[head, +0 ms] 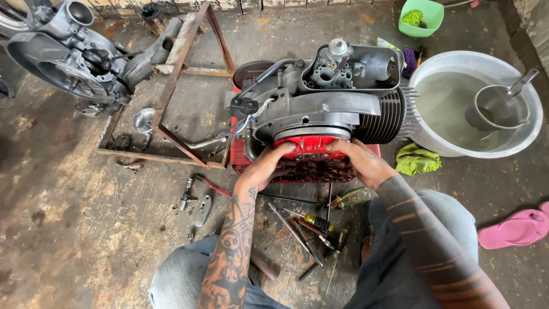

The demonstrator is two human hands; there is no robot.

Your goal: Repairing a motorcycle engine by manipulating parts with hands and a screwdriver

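The fan cover sits on the near face of the engine, between the fingers of the left hand and the right hand. Below the fingers, screwdrivers lie on the floor. Right of the right fingers lies a rag, with a basin behind it holding a ladle. Left of the left fingers stands a metal frame; a second engine lies beyond it.

Soft, even daylight, only faint shadows; sharp in the middle, with wide-angle bending towards the edges.
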